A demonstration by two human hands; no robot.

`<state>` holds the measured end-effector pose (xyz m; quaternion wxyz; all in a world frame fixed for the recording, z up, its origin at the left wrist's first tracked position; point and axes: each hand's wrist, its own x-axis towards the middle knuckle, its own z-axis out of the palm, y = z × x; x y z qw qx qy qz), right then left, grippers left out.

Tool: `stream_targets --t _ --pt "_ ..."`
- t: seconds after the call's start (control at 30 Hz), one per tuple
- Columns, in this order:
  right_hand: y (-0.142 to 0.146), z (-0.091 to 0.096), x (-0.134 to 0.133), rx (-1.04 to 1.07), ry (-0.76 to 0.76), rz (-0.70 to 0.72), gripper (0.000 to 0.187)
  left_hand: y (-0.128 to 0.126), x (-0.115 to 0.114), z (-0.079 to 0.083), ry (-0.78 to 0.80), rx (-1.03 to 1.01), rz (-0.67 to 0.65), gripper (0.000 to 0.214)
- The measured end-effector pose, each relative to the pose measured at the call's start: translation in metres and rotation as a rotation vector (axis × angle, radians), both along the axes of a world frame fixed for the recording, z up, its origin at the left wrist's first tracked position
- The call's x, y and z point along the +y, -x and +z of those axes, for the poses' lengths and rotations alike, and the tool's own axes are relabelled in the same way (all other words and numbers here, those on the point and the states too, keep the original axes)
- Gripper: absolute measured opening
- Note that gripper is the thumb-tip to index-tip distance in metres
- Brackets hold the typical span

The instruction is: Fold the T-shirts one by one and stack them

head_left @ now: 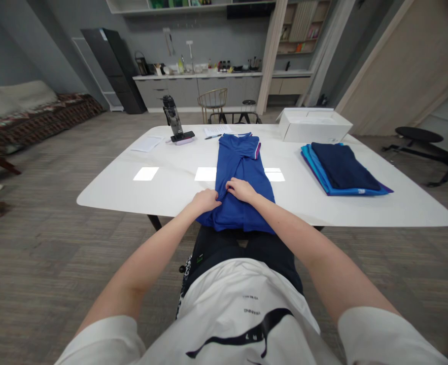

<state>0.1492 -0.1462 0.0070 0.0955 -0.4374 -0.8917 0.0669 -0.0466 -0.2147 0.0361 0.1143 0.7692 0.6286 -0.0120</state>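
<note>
A blue T-shirt [246, 177] lies lengthwise on the white table, its collar toward the far side and its hem at the near edge by my body. One sleeve with white and red trim shows at its upper right, and part of the shirt is folded over its middle. My left hand [207, 199] is closed on the shirt's left edge, with the fingertips pinching cloth. Just right of it, my right hand [241, 189] pinches the blue fabric near the middle. The cloth between the two hands is slightly bunched.
Folded garments [343, 167] in navy and blue are stacked on the table's right side. Behind them stands a white box [315, 125]. A handheld vacuum [175, 119], papers [147, 144] and a pen [213, 136] are at the back left of the table [109, 190].
</note>
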Motion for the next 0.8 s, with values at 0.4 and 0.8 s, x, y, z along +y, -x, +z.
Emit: stream_targets --t 0.4,0.8 --pt "-0.059 0.004 -0.017 0.114 0.004 -0.033 0.021 -0.047 -0.009 -0.002 0.141 -0.546 -0.051 0.02" --pt "-0.08 -0.001 -0.041 0.111 0.073 0.09 0.02 -0.063 -0.029 -0.004 0.543 -0.899 -0.085 0.007"
